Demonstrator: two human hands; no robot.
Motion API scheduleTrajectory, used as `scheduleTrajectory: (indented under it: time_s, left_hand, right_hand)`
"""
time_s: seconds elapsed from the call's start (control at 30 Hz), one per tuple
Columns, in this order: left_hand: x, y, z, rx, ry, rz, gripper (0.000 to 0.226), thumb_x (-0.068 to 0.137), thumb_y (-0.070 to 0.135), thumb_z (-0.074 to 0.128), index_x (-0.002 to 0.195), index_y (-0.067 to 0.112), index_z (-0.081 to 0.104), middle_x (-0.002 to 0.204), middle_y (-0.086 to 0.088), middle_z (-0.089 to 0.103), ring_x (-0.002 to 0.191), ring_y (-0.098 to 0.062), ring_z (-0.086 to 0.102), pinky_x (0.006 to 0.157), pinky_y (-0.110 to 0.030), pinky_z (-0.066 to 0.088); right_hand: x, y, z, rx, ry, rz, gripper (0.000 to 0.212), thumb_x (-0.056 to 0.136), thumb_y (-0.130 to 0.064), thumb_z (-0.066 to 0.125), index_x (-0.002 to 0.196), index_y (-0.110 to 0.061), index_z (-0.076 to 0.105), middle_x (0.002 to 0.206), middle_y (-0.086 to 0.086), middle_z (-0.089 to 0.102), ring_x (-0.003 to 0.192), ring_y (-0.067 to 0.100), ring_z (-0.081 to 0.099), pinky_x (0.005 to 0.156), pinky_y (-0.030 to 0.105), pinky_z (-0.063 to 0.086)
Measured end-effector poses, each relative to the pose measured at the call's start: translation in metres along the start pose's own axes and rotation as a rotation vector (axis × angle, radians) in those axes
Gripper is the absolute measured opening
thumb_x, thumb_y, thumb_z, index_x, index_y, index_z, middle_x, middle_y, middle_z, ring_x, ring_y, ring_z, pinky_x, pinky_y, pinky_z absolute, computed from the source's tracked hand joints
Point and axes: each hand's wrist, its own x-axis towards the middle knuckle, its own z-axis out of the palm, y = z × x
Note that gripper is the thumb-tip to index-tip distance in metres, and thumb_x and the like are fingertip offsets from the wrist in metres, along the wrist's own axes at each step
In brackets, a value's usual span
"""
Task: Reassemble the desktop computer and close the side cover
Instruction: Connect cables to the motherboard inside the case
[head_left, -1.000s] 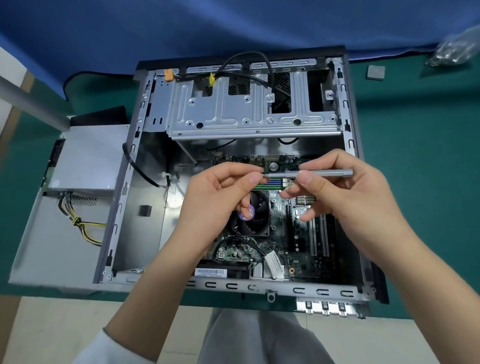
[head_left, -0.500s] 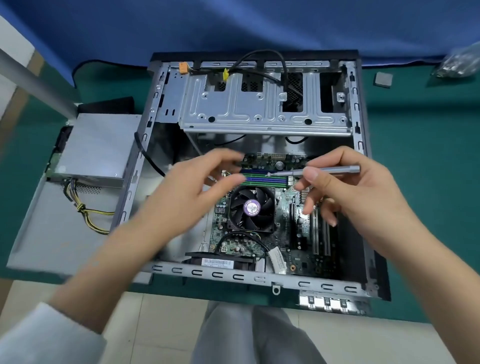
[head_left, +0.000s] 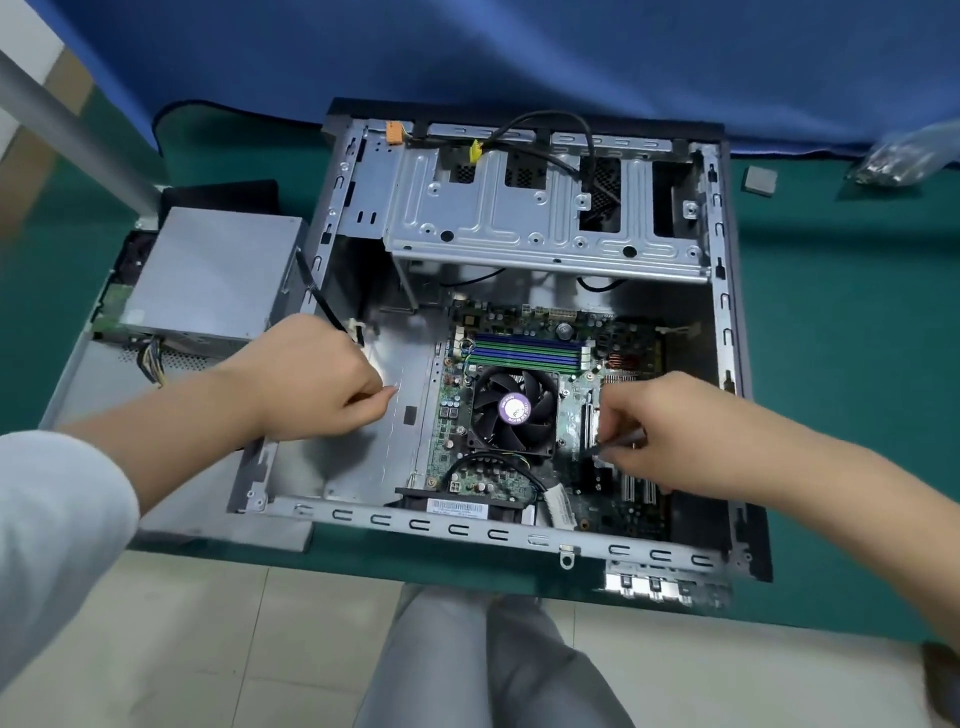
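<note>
The hands have been parted and lowered into the open computer case (head_left: 724, 312) since the earlier frames. The slim grey screwdriver (head_left: 618, 443), held level above the board before, is now gripped in the curled fingers of the right hand (head_left: 670, 431) and pointed down at the motherboard (head_left: 576, 410) beside the cooling fan (head_left: 514, 410). The left hand (head_left: 317, 379) is clenched over the bare case floor, left of the fan; whether anything is pinched cannot be told. The power supply (head_left: 213, 270) lies on the worktop (head_left: 841, 332) beyond the left hand
</note>
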Motion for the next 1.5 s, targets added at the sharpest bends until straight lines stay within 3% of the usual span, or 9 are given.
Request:
scheduleTrajectory:
  time_s: [0.1,0.23,0.37,0.47,0.77,1.33,1.4,1.5]
  left_hand:
    - [0.001,0.001,-0.002,-0.01,-0.003,-0.033,0.05,0.087,0.041,0.032,0.044,0.016,0.023,0.038,-0.001,0.034,0.037,-0.021,0.032,0.043,-0.021,0.013]
    - [0.001,0.002,0.0,-0.033,0.036,-0.067,0.05,0.087,0.043,0.023,0.045,0.016,0.027,0.04,-0.001,0.036,0.039,-0.021,0.036,0.043,-0.022,0.019]
    - [0.0,0.0,-0.005,-0.056,0.034,-0.018,0.05,0.087,0.038,0.028,0.041,0.018,0.03,0.035,0.001,0.032,0.032,-0.02,0.03,0.042,-0.017,0.013]
    - [0.0,-0.001,-0.003,-0.059,0.044,0.044,0.049,0.088,0.035,0.031,0.042,0.017,0.032,0.037,0.001,0.035,0.033,-0.021,0.036,0.041,-0.019,0.021]
    - [0.001,-0.001,0.001,-0.063,0.046,0.038,0.049,0.086,0.043,0.018,0.047,0.016,0.029,0.04,0.0,0.035,0.039,-0.02,0.035,0.044,-0.023,0.027]
    - [0.002,-0.001,0.002,-0.065,0.021,-0.001,0.05,0.088,0.037,0.042,0.045,0.016,0.029,0.039,0.0,0.037,0.038,-0.019,0.034,0.043,-0.021,0.017]
    - [0.002,-0.001,0.001,-0.06,0.018,-0.001,0.05,0.088,0.036,0.043,0.045,0.016,0.028,0.038,0.0,0.035,0.037,-0.019,0.032,0.043,-0.021,0.015]
    - [0.002,-0.002,0.001,-0.051,0.019,-0.003,0.05,0.09,0.033,0.042,0.045,0.016,0.028,0.038,-0.002,0.034,0.037,-0.02,0.029,0.043,-0.021,0.014]
  right_hand:
    - [0.006,-0.002,0.009,-0.2,-0.129,-0.008,0.017,0.083,-0.019,0.062,0.075,-0.026,0.049,0.074,-0.01,0.056,0.069,0.005,0.053,0.061,0.026,0.048]
    - [0.015,-0.004,0.023,-0.281,-0.252,-0.012,0.029,0.082,-0.016,0.062,0.066,-0.026,0.039,0.072,-0.009,0.048,0.065,0.008,0.045,0.051,0.023,0.035]
    - [0.019,0.0,0.034,-0.273,-0.247,0.007,0.03,0.08,-0.014,0.062,0.065,-0.025,0.039,0.071,-0.007,0.048,0.068,0.014,0.049,0.055,0.028,0.042]
    - [0.016,0.004,0.041,-0.228,-0.21,0.037,0.027,0.078,-0.015,0.063,0.064,-0.024,0.041,0.07,-0.007,0.049,0.069,0.016,0.052,0.061,0.033,0.047]
    - [0.011,0.007,0.052,-0.166,-0.213,0.092,0.012,0.074,-0.013,0.059,0.068,-0.019,0.05,0.067,-0.006,0.052,0.066,0.015,0.053,0.057,0.033,0.045]
    - [0.015,0.009,0.058,-0.241,-0.247,0.092,0.018,0.077,-0.015,0.056,0.067,-0.024,0.044,0.067,-0.008,0.049,0.059,0.009,0.046,0.047,0.025,0.033]
    - [0.014,0.008,0.057,-0.322,-0.23,0.043,0.018,0.08,-0.021,0.056,0.069,-0.024,0.041,0.065,-0.009,0.046,0.057,0.01,0.043,0.046,0.026,0.032]
    - [0.013,0.01,0.053,-0.573,-0.162,-0.195,0.01,0.092,-0.033,0.05,0.086,-0.025,0.047,0.064,-0.008,0.041,0.058,0.019,0.041,0.05,0.029,0.032]
